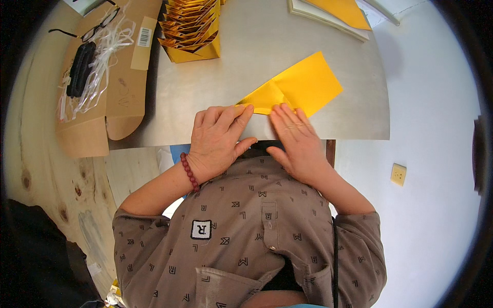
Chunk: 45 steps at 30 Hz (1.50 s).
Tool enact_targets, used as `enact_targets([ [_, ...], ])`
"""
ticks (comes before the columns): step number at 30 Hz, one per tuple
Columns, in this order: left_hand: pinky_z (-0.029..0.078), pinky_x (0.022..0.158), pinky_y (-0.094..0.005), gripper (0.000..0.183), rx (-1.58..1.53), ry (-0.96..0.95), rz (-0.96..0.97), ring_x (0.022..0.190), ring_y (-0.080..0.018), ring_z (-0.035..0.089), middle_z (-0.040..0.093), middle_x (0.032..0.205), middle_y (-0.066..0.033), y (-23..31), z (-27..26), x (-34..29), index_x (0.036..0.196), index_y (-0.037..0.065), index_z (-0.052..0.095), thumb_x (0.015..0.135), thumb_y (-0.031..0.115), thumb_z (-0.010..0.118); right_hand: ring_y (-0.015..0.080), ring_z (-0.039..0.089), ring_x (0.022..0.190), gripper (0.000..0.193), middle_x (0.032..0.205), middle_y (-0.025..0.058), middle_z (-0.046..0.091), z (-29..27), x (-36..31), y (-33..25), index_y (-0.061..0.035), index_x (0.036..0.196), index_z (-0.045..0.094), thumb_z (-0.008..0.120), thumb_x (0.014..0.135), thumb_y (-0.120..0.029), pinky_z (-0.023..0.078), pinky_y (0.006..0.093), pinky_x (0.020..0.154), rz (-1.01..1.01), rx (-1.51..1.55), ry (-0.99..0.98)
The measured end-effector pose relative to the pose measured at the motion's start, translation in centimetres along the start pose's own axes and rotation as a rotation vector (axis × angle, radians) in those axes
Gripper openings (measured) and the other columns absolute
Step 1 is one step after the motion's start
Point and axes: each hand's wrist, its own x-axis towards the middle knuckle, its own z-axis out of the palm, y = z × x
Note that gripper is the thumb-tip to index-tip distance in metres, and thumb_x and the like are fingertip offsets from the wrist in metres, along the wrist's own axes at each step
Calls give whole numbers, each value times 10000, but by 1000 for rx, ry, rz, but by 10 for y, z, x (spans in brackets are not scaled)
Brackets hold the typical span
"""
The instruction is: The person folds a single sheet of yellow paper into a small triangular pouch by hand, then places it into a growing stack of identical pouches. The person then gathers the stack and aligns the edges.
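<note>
A sheet of gold paper (314, 84) lies slanted near the front edge of the table, its left part folded into a pointed shape. My left hand (216, 134) rests on the left corner of the fold, fingers stretched out and covering its tip. On the fold's lower edge, my right hand (298, 139) lies with its fingers flat and close together. Both thumbs point inward, toward each other. The paper stays on the tabletop under the fingertips, and neither hand grips it.
Folded gold paper pieces (192, 33) stand nested in a row at the back. A stack of sheets (328, 18) with gold paper on top lies at the far right. An opened cardboard box (131, 97) on the left holds white plastic strips (105, 64), a black case (81, 69) and glasses (105, 20).
</note>
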Motion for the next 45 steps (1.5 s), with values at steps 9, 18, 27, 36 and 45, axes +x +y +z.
enact_targets([
  [9,407,1012,-438,634,7,1,27,1186,-282,552,601,1368,-64,7,-12,4,1414,82,608,858,338,775,254,368,1536,698,1582,118,500,-9,-31,15,-32,1532,471,704,942,-325,82,628,1268,71,-126,0],
  [18,381,1091,-446,694,-104,-41,182,1352,-227,533,593,1451,-78,47,23,23,1491,90,524,897,379,734,252,368,1536,642,1587,118,497,-4,-30,15,-27,1513,497,691,950,-267,84,627,1266,67,-90,31],
  [27,377,1090,-443,707,51,-76,125,1391,-173,500,562,1510,-19,7,0,-6,1499,147,526,863,352,755,245,387,1526,640,1577,109,509,-6,-30,13,-39,1517,497,703,944,-233,109,616,1265,75,-93,45],
  [36,374,1086,-461,635,96,-40,98,1322,-231,504,587,1411,-35,-6,-16,-11,1439,119,573,878,357,753,258,441,1490,592,1529,85,565,-5,-29,16,-68,1495,533,690,961,-270,126,638,1252,69,-85,75],
  [45,427,1065,-462,556,-140,-104,292,1247,-308,551,599,1305,-117,33,1,30,1273,36,637,802,272,811,297,496,1417,339,1399,42,662,-42,-8,62,-87,1269,712,642,978,-246,163,644,1238,23,-296,146],
])
